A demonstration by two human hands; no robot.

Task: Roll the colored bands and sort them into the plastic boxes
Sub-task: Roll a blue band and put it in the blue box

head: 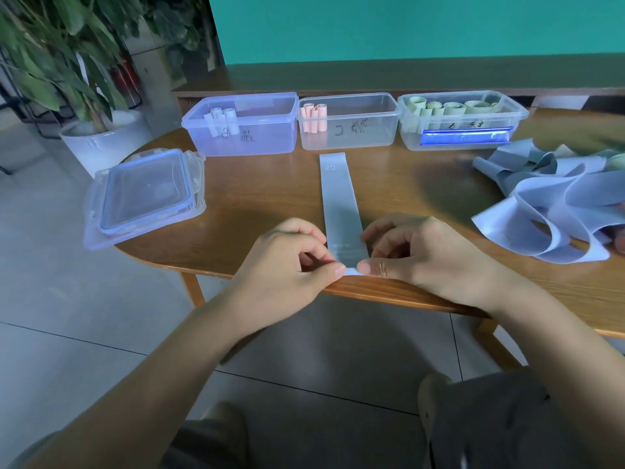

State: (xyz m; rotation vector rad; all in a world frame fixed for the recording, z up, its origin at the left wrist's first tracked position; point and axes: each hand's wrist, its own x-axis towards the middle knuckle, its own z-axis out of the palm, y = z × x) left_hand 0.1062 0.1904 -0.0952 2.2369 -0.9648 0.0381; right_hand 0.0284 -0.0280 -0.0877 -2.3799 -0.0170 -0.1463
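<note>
A teal wall and a potted plant (67, 62) stand behind the wooden surface (257, 198), where three plastic boxes sit in a row along the far side. The left box (241, 125) holds a few pale blue rolls, the middle box (348, 121) a few pink ones, the right box (461, 120) several green ones, so sorting is partly done. A loose pile of bands (554, 204) waits at the right. A grey-blue band (338, 201) lies flat; the left hand (287, 262) and right hand (416, 252) pinch its near end at the edge, seemingly just starting the roll.
</note>
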